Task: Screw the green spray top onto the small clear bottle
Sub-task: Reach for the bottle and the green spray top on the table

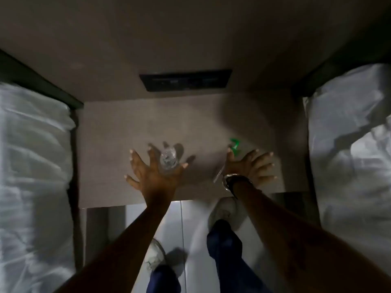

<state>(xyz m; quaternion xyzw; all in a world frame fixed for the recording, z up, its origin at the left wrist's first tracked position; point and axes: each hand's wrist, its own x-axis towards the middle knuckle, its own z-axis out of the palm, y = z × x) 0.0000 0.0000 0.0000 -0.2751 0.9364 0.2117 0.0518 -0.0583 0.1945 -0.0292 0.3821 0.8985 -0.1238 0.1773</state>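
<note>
On the small table (110, 127) between two white-covered beds, both hands hang spread, fingers splayed, neither holding anything. Left hand (153, 172) sits directly over the clear bottle (168, 159), which shows between its index finger and thumb. Whether the palm touches the bottle cannot be told; nothing is closed around it. The bottle appears to stand upright, seen nearly end-on from above, so its long axis runs roughly toward the camera.

Right hand (248, 166) hovers well apart from the left, with the green spray top (235, 146) just beyond its thumb, farther from the person. The top lies on the table, its pale dip tube (219, 173) trailing back toward the table's near edge, passing beside the wrist. So the top's long axis lies near flat, running away from the person.

Each hand is the nearer one to its own object: left to bottle, right to top. Judging by this, the coming move turns on the right hand reaching slightly forward and inward to pick up the top, then tipping it upright so the tube points down into the bottle's neck.

As for containers, the bottle looks empty, though glare and blur make this uncertain. Its mouth carries no cap.
</note>
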